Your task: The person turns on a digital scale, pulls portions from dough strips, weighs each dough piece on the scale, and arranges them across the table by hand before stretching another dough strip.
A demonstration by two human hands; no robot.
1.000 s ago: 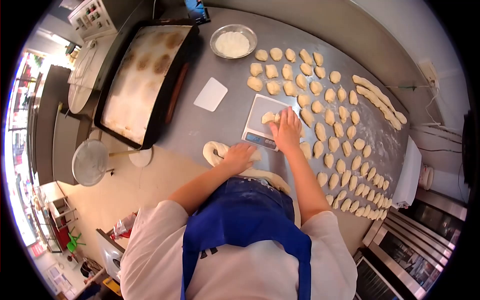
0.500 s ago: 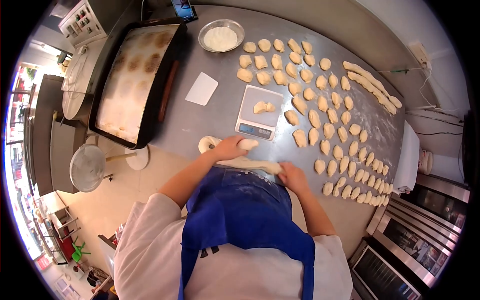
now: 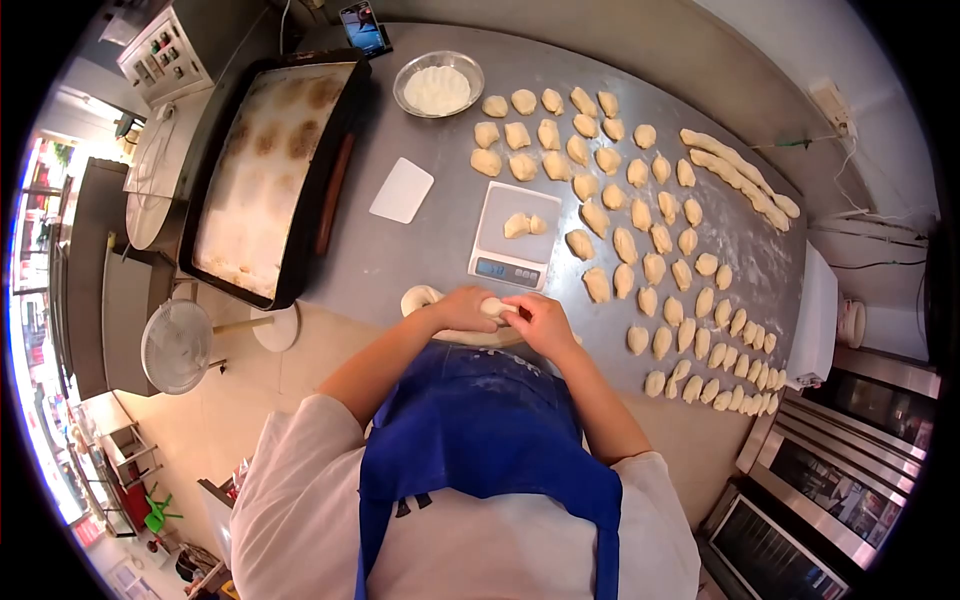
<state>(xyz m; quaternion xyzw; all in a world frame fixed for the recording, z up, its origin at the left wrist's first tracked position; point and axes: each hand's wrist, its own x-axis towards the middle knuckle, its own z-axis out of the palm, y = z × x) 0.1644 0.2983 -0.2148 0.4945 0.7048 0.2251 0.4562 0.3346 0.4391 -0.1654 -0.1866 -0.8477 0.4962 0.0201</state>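
Note:
My left hand (image 3: pixel 462 309) is closed round a piece of dough (image 3: pixel 493 307), whose pale end sticks out past the fingers. From the right, my right hand (image 3: pixel 537 322) pinches that same end. Beneath both hands a long dough rope (image 3: pixel 422 297) lies along the table's near edge, curled at its left end and partly covered by my hands. Just beyond them stands a digital scale (image 3: pixel 508 271) with small dough lumps (image 3: pixel 524 225) on its white plate; its display is lit but too blurred to read.
Rows of dough pieces (image 3: pixel 624 245) cover the right of the metal table (image 3: pixel 400 262). Two dough strips (image 3: pixel 735 170) lie at the far right. On the left are a white scraper (image 3: pixel 402 190), a flour bowl (image 3: pixel 438 88), a large baking pan (image 3: pixel 268 170) and a propped phone (image 3: pixel 364 28).
My right hand has let go of the rope's right end and come left and up to the dough piece in my left hand. The view has shifted slightly.

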